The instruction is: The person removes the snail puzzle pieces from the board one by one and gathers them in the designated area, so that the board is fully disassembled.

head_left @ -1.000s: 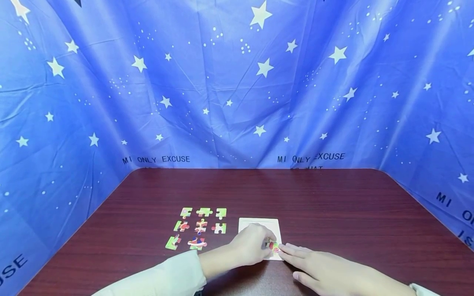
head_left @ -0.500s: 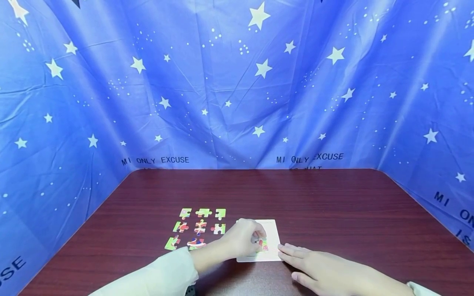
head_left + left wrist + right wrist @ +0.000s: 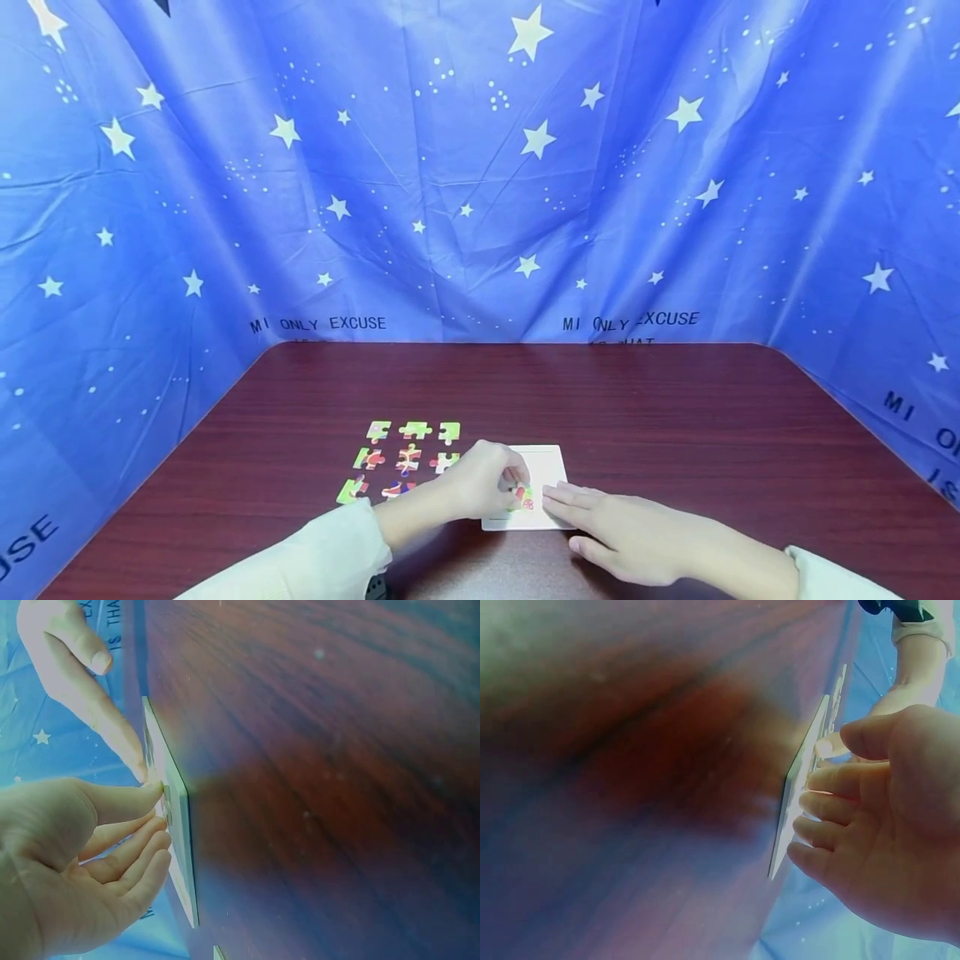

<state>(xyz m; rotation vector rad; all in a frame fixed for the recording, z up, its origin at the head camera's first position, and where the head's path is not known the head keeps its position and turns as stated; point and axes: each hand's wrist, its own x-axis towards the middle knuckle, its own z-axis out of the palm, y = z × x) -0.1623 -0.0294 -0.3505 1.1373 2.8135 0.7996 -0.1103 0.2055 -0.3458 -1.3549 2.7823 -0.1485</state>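
My left hand (image 3: 480, 482) pinches a red-and-green jigsaw piece (image 3: 527, 499) between thumb and fingers, low over a white puzzle board (image 3: 549, 463). In the left wrist view the thumb and fingertips come right down to the face of the board (image 3: 180, 817). Part of the piece is hidden behind the fingers. From the other side my right hand (image 3: 637, 533) lies with straight fingers over the board's right part, fingertips near the piece. In the right wrist view those fingers reach across the near edge of the board (image 3: 799, 776).
Left of the board, several loose jigsaw pieces (image 3: 408, 458) are laid out in rows, some covered by my left forearm. All of it is on a dark red wooden table (image 3: 675, 417). A blue curtain with stars (image 3: 450, 167) hangs around the table's back and sides.
My left hand has slid leftward over the board with the jigsaw piece. The right fingers have shifted left from the board's right edge onto its surface.
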